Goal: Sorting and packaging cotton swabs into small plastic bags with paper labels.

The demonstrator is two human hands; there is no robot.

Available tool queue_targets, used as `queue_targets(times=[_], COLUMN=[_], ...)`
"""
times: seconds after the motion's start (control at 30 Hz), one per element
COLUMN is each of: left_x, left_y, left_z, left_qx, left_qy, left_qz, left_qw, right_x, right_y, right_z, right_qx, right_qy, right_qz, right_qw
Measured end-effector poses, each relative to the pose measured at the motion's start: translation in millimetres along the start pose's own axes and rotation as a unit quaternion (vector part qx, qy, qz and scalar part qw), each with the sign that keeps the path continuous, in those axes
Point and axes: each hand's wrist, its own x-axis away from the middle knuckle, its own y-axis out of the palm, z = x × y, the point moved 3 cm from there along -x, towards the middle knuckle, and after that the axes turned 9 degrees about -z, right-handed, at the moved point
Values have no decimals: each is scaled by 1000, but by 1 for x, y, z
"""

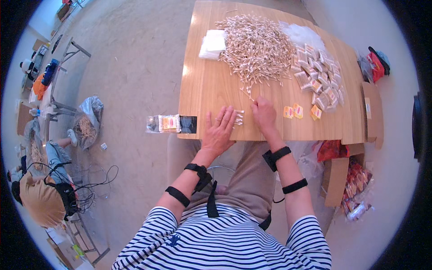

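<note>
My left hand [219,130] lies flat near the table's front edge, fingers stretched out, over a small row of cotton swabs [240,118]. White swab tips show beyond its fingers; the rest of the row is hidden under the hand. To its right, my right hand [265,118] is closed, thumb and finger pinched at the end of a cotton swab [247,94] by the near edge of the heap. A large loose heap of cotton swabs [258,47] spreads across the far middle of the table. Yellow-and-white cards [293,111] lie just right of my right hand.
A bagged swab pack [169,123] juts over the table's left front edge. Clear bags [213,44] lie left of the heap, filled swab packs [320,81] to its right. Cardboard boxes [335,180] stand at the right. Another person [45,198] sits at the far left.
</note>
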Motion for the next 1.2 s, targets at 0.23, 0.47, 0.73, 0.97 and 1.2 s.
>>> queue_targets(times=[0.23, 0.47, 0.73, 0.97, 1.2], left_x=[2, 0, 2, 2, 2], left_y=[-1, -2, 1, 0, -2], left_z=[-1, -1, -2, -2, 0], left_qx=[14, 5, 8, -1, -2], left_qy=[-2, -2, 2, 1, -2], left_qz=[5, 12, 14, 21, 7], left_qw=[1000, 1000, 1000, 1000, 1000], right_x=[17, 11, -9, -15, -16], right_y=[-14, -6, 12, 10, 9], right_z=[7, -10, -51, -19, -15], right_qx=[-33, 39, -8, 38, 12], right_qy=[-27, -67, -19, -43, -66], right_qz=[-68, -59, -11, 21, 7], right_qw=[997, 995, 1000, 998, 998])
